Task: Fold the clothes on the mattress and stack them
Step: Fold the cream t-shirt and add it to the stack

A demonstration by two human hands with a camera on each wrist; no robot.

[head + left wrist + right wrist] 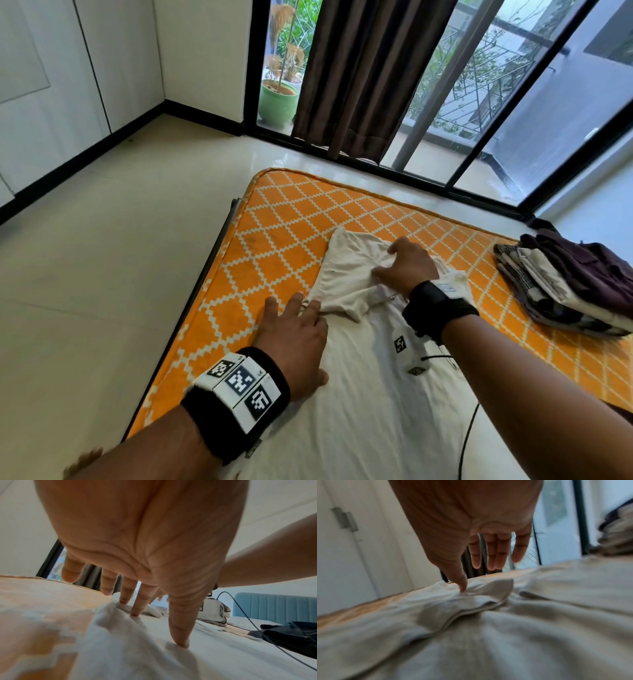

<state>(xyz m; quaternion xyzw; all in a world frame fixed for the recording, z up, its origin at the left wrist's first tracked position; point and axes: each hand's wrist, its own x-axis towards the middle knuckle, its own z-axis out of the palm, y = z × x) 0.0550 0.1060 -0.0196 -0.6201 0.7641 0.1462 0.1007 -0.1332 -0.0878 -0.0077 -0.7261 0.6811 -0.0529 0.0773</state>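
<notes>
Two hands flat on white shirt (373,383) spread over mattress (274,240). Left hand (298,346) fingers straight, pressing near edge; right hand (409,265) fingers extended, thumb pinning folded-in sleeve (471,599). Smooth outward from fingertips, square crease before next fold. Folded stack (565,287) well right of right hand.

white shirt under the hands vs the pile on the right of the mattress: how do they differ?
1. The white shirt lies spread out, only its sleeve turned in; the pile is folded garments stacked up.
2. The shirt is one pale piece; the pile mixes dark purple, cream and patterned cloth.
3. The left hand and right hand press on the shirt; neither touches the pile.
Both rest on the orange mattress.
</notes>
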